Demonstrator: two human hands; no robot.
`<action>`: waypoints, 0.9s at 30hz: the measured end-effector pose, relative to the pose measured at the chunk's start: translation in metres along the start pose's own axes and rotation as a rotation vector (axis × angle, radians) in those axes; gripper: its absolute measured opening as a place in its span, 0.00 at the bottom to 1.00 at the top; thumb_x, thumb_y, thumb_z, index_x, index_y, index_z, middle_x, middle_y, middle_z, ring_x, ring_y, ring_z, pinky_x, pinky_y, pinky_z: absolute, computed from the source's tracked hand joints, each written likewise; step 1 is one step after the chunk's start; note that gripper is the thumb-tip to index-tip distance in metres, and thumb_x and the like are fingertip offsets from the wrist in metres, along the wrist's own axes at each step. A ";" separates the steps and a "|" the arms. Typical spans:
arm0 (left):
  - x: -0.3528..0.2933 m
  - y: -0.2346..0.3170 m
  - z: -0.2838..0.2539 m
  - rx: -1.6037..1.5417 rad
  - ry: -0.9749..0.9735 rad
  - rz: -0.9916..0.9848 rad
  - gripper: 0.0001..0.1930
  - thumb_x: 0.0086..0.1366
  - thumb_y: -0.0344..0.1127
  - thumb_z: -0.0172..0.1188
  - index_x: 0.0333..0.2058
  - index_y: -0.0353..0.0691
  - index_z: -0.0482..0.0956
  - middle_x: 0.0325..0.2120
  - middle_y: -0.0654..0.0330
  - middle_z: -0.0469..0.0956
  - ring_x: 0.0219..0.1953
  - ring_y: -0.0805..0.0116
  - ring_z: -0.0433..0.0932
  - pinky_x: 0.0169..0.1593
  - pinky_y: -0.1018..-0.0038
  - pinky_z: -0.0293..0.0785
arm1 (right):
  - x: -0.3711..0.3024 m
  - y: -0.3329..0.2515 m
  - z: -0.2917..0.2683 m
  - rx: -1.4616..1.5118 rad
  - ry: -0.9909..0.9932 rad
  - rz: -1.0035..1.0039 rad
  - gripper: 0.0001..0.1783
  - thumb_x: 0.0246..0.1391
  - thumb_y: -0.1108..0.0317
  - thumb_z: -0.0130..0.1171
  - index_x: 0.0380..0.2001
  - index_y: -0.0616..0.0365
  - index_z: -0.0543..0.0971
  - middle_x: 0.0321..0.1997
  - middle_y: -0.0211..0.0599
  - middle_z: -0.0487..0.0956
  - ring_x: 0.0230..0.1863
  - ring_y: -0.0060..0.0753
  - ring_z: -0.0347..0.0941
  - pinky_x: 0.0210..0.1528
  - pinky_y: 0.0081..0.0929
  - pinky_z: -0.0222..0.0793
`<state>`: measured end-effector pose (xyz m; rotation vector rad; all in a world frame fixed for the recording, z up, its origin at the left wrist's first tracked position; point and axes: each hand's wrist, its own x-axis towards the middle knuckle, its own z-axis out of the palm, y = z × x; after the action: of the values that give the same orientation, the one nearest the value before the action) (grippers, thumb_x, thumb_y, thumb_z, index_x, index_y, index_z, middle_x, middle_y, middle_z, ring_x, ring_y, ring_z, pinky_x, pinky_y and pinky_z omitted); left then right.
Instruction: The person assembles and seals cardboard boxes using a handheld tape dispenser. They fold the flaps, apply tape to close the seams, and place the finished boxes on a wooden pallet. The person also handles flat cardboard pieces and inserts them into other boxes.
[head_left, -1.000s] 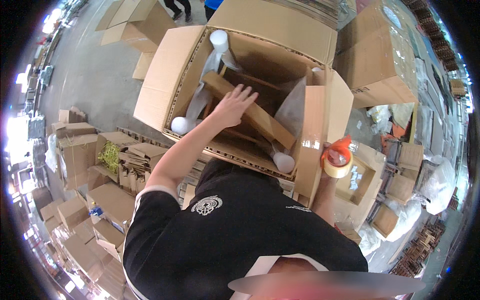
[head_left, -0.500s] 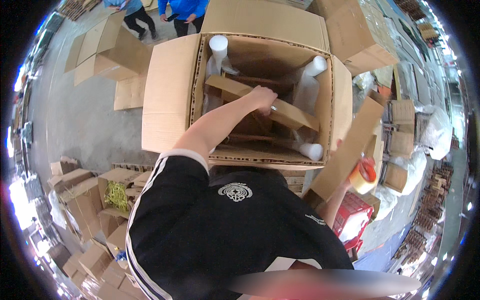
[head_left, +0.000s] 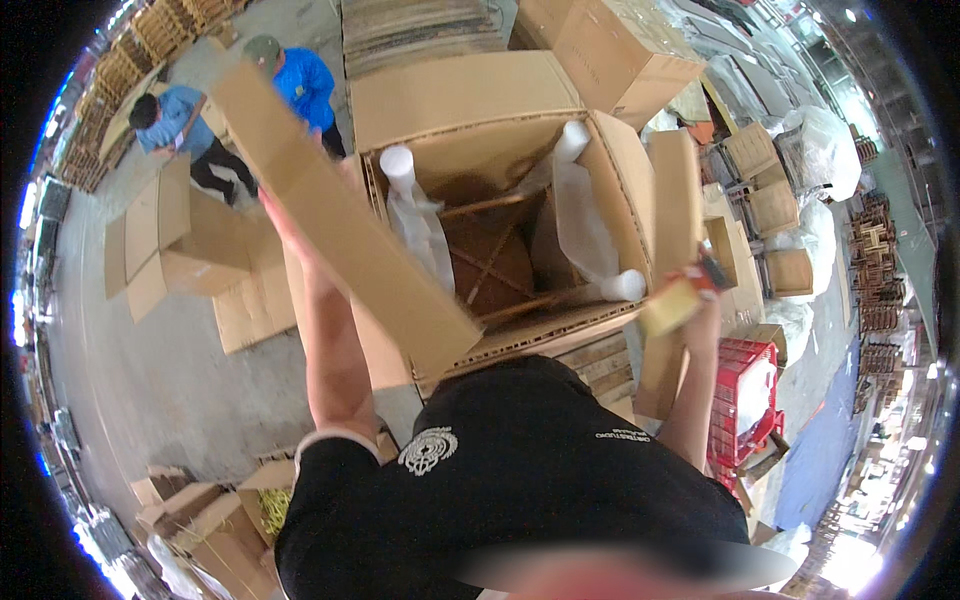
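My left hand [head_left: 287, 228] grips the edge of a long flat cardboard piece [head_left: 340, 225], raised at a slant over the left side of a big open carton [head_left: 455, 100]; most of the fingers are behind it. My right hand [head_left: 703, 318] is closed around a blurred tape dispenser [head_left: 680, 298] with red parts and a yellowish roll. A second long cardboard piece [head_left: 673, 190] stands along that hand, beside the carton's right flap; its exact hold is hidden. Inside the carton is brown wooden furniture [head_left: 490, 255] with crossed bars, its leg ends wrapped in white foam [head_left: 398, 168].
Two people stand at the back left, one in a bright blue top [head_left: 305, 85]. Open cartons [head_left: 175, 240] lie on the left floor. A closed carton [head_left: 625, 60] stands behind. At right are a red crate [head_left: 742, 400] and foam-wrapped furniture [head_left: 815, 150].
My left hand has lifted its cardboard piece out of the carton to the left. My right hand has moved upward with the tape dispenser, and its cardboard piece is now more upright.
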<state>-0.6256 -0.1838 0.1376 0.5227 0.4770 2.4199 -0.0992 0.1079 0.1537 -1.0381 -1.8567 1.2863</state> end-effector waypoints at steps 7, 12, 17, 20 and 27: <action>-0.101 -0.080 -0.082 0.094 0.601 -0.001 0.41 0.79 0.71 0.45 0.73 0.42 0.68 0.62 0.51 0.78 0.64 0.53 0.78 0.67 0.55 0.76 | 0.030 -0.025 0.106 -0.856 -0.406 -0.221 0.22 0.40 0.66 0.78 0.45 0.43 0.93 0.87 0.26 0.59 0.76 0.60 0.61 0.77 0.56 0.61; -0.113 -0.092 -0.101 0.114 0.510 -0.089 0.42 0.77 0.73 0.45 0.72 0.43 0.68 0.59 0.51 0.81 0.52 0.49 0.84 0.60 0.52 0.81 | 0.068 -0.038 0.110 -0.989 -0.552 -0.574 0.19 0.39 0.66 0.78 0.41 0.43 0.94 0.86 0.22 0.60 0.79 0.61 0.58 0.78 0.61 0.57; -0.110 -0.082 -0.092 -0.027 0.375 -0.023 0.42 0.77 0.74 0.44 0.68 0.41 0.73 0.50 0.53 0.84 0.39 0.49 0.86 0.51 0.54 0.84 | 0.116 -0.048 0.144 -0.959 -0.684 -0.708 0.20 0.37 0.68 0.78 0.39 0.44 0.94 0.86 0.22 0.59 0.80 0.62 0.55 0.78 0.65 0.56; -0.120 -0.084 -0.086 0.092 0.659 -0.047 0.41 0.77 0.73 0.46 0.68 0.42 0.73 0.54 0.53 0.84 0.48 0.51 0.85 0.54 0.53 0.84 | 0.147 -0.050 0.180 -1.012 -0.728 -0.864 0.16 0.39 0.69 0.77 0.37 0.45 0.93 0.87 0.21 0.58 0.80 0.61 0.56 0.77 0.66 0.58; -0.163 -0.078 -0.073 0.086 0.669 0.060 0.39 0.79 0.70 0.46 0.73 0.46 0.68 0.65 0.55 0.78 0.64 0.52 0.79 0.67 0.52 0.77 | 0.190 -0.034 0.246 -0.973 -0.830 -0.867 0.10 0.42 0.66 0.76 0.33 0.47 0.93 0.86 0.21 0.61 0.79 0.67 0.57 0.73 0.70 0.61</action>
<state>-0.5018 -0.2428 -0.0008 -0.2686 0.8499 2.6035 -0.4063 0.1593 0.1216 0.1143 -3.1663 0.1977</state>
